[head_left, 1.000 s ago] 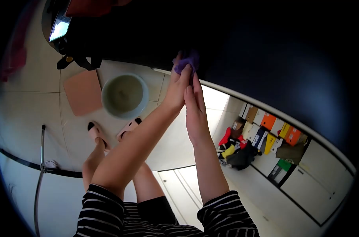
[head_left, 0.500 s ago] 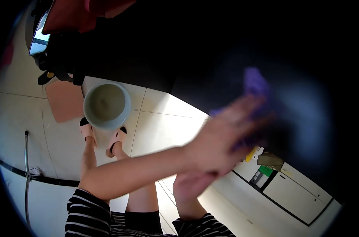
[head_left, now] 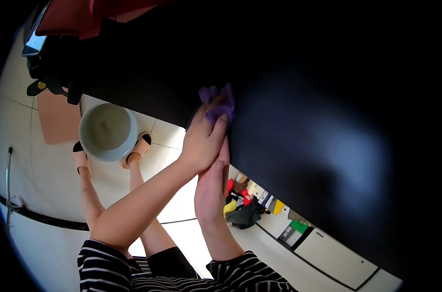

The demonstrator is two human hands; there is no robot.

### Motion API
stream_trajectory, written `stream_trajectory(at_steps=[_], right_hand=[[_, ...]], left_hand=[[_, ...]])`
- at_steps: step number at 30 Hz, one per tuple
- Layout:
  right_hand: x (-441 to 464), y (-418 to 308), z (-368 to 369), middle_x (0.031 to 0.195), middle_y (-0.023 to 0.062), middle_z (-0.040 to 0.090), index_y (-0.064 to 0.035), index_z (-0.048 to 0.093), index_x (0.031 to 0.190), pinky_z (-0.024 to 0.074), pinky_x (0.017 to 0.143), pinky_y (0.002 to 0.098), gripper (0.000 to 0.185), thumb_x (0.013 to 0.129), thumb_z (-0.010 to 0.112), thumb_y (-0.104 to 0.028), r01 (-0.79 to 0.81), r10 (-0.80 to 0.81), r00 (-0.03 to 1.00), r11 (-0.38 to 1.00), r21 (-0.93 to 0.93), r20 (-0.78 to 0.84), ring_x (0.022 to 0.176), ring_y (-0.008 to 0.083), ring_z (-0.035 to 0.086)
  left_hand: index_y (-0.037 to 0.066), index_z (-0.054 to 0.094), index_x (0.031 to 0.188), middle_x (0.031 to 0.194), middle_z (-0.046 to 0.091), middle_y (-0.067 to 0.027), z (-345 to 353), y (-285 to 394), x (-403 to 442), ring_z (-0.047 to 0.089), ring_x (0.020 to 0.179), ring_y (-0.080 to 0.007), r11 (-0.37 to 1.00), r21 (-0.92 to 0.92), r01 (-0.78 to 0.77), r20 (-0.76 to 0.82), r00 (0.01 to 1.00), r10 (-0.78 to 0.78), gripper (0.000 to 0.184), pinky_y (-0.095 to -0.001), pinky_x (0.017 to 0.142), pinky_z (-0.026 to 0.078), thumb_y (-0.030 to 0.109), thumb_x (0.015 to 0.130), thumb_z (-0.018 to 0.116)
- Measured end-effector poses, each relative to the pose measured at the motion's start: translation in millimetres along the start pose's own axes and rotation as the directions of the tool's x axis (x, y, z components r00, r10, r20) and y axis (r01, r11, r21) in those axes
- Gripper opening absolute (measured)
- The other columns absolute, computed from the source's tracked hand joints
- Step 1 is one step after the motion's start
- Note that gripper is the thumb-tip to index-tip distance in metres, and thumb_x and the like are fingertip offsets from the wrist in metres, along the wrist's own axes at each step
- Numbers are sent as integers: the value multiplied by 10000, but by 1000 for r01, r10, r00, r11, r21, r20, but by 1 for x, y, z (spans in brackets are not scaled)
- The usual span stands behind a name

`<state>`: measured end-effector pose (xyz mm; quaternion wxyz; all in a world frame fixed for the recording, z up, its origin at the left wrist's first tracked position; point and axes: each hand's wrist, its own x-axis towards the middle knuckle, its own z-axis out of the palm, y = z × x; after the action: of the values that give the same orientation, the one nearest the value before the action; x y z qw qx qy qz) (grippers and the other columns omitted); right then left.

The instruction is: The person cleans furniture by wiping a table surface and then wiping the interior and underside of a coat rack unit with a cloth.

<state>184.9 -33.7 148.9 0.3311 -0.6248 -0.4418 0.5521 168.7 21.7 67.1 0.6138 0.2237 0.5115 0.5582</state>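
Bucket (head_left: 109,156) stands beside pink square (head_left: 59,117) — purple cloth (head_left: 230,103) well apart.

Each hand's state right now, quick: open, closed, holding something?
Left hand: closed, holding the purple cloth.
Right hand: fingers partly hidden, so open or closed cannot be told.

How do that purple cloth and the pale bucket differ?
The purple cloth is bunched and crumpled; the pale bucket is round and smooth-rimmed.
The cloth is gripped in the left hand, over the dark surface; the bucket stands on the floor, holding what looks like cloudy liquid.
Both look plain, without any visible pattern.
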Motion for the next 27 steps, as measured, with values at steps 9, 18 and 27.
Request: stream_trajectory(at_steps=[9,18,27], right_hand=[[-28,-28,-21,1478,139,248,-9,118,1469,230,1086,336,565,1006,352,-233,552,-552,833,826,112,-32,1330,208,299],[50,-13,-8,1544,134,122,-8,77,1479,143,1129,314,556,1022,332,-194,69,-68,996,998,-10,51,1409,202,160],[28,-18,1,1544,132,132,-7,149,1465,90,1157,380,499,1017,290,-175,108,-108,994,994,-27,-14,1437,240,89]], left_hand=[[162,504,1313,1365,449,-161,42,115,-14,405,1280,-366,779,-180,-601,326,710,624,578,-431,1014,388,139,765,688],[70,580,1223,1329,481,-184,9,-1,61,366,1284,-350,801,540,-261,-18,947,320,452,-416,1066,276,388,933,442],[47,542,1264,1324,489,-180,0,10,89,477,1210,-280,971,-185,149,126,984,-127,492,-335,1012,352,411,939,483]])
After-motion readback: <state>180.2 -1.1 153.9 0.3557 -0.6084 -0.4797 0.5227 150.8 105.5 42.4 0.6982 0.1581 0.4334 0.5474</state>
